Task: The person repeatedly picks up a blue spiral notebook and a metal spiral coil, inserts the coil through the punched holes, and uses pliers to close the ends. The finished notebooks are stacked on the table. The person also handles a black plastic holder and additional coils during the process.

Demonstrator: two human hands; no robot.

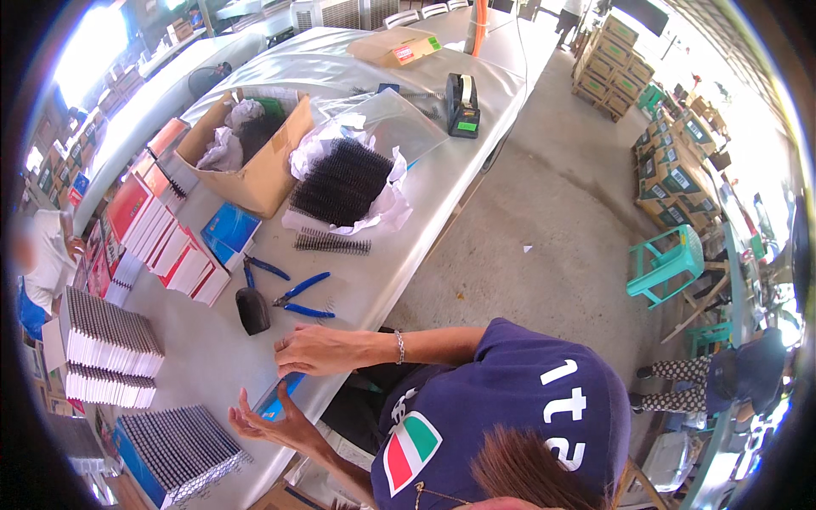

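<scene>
A blue-covered book (274,403) lies at the table edge in front of me. My left hand (276,422) is beside it with fingers spread and thumb against the cover. Over its far end, my right hand (313,350), wearing a bracelet at the wrist, is closed with bent fingers; what the fingertips pinch is hidden. Just past the right hand lie blue-handled pliers (302,297), slightly open, and a dark scoop-shaped object (252,311). A second blue-handled tool (265,269) rests behind them. Black wire coils (333,245) lie farther along the table.
A pile of black coils (342,184) sits on crumpled paper beside an open cardboard box (246,153). Stacked spiral-bound books (178,446) stand at the lower left, red-and-white books (166,234) behind. A tape dispenser (462,106) is near the table edge; a green stool (667,263) stands on the floor.
</scene>
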